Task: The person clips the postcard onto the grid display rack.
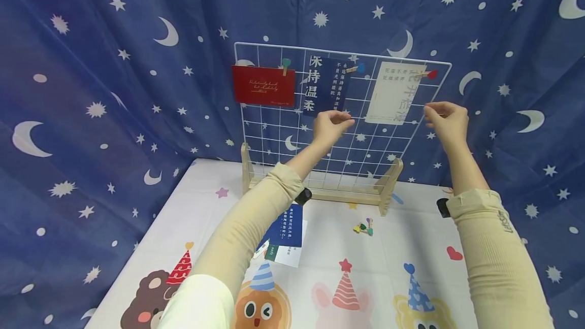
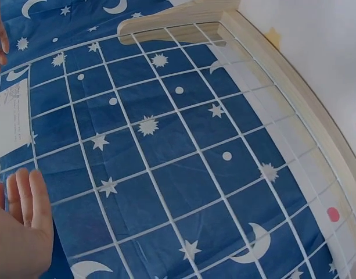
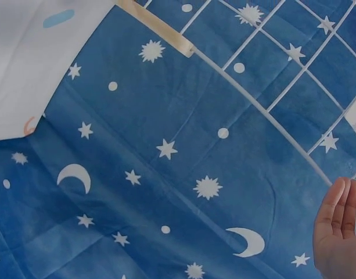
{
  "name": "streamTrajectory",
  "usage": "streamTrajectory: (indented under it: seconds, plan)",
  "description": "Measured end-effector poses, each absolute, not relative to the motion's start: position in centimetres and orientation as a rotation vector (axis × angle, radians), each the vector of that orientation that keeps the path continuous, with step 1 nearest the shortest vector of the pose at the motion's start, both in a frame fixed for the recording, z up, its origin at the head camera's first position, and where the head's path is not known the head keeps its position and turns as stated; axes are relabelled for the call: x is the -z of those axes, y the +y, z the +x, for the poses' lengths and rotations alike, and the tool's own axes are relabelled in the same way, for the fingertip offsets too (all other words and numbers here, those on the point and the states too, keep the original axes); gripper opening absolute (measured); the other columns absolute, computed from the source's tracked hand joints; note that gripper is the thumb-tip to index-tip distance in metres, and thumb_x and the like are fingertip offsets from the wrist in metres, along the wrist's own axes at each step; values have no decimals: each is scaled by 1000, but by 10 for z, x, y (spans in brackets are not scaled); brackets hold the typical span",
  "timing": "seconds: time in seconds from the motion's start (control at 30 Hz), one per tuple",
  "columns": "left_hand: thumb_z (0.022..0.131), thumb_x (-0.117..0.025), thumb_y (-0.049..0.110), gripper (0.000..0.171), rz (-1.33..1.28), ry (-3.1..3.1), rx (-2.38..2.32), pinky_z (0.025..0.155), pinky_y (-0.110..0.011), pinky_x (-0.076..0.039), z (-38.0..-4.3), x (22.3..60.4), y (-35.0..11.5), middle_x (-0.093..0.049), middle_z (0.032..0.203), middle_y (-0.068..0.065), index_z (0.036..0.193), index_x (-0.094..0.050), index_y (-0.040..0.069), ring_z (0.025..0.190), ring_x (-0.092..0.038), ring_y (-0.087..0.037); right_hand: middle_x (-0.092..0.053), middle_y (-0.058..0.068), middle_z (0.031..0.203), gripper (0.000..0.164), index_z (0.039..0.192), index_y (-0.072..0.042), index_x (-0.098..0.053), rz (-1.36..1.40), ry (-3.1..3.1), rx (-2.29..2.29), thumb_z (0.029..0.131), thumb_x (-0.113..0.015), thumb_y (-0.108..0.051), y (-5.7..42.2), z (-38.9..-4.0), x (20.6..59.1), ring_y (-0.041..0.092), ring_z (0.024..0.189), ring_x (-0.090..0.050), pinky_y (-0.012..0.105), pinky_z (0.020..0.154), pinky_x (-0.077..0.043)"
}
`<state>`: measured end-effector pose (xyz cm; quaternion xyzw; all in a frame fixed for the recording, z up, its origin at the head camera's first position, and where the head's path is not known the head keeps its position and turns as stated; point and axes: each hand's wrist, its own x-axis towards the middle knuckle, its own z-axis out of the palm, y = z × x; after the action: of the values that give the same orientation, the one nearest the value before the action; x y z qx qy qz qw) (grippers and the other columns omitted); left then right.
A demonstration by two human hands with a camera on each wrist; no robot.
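Observation:
My left hand (image 1: 332,128), fingers relaxed and nothing held, is just under the dark blue card (image 1: 325,85) in the head view. To the right of the wire grid, my empty right hand (image 1: 449,120) is beside the frame's right edge. Between and above both hands, a white card (image 1: 394,93) with printed characters hangs slightly tilted. A red-headed clothespin (image 1: 431,74) sits at its upper right, while a blue-headed clothespin (image 1: 356,68) is at the dark blue card's right. A red card (image 1: 264,86) hangs farther left under a green-headed clothespin (image 1: 286,66).
The white wire grid (image 1: 320,160) stands on a wooden base (image 1: 338,196). Several small clothespins (image 1: 364,227) lie on the patterned tablecloth (image 1: 338,248). A pile of cards (image 1: 287,227) lies partly behind the left forearm. A starry curtain (image 1: 114,116) hangs behind.

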<state>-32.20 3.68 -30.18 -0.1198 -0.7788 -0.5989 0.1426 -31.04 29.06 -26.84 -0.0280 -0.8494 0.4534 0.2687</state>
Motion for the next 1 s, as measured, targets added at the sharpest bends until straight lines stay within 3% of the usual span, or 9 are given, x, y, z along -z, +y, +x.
streamTrajectory:
  seconds: [0.23, 0.47, 1.0]
  plan:
    - [84, -71, 17, 24, -378, -2289, 1850, 66, -17, -56, -321, 311, 24, -71, 100, -15, 102, -69, 2, 83, -69, -27, -49, -35, 72, 37, 115, 6, -61, -18, -2278, -1226, 93, -58, -24, 290, -305, 276, -17, 68, -52, 1, 65, -46]
    - [84, -71, 16, 24, -406, -2284, 1861, 65, -18, -56, -316, 319, 11, -71, 98, -18, 102, -68, 0, 74, -66, -19, -49, -34, 75, 38, 116, 3, -61, -27, -2313, -1211, 94, -57, -28, 291, -302, 289, -18, 70, -52, 1, 66, -45]
    - [85, -69, 12, 27, -344, -2339, 1971, 75, -27, -58, -308, 352, -25, -68, 104, -22, 107, -65, -3, 95, -66, -37, -51, -34, 78, 39, 116, 10, -58, 68, -2330, -1263, 94, -58, -22, 294, -292, 325, -16, 71, -54, 1, 67, -46]
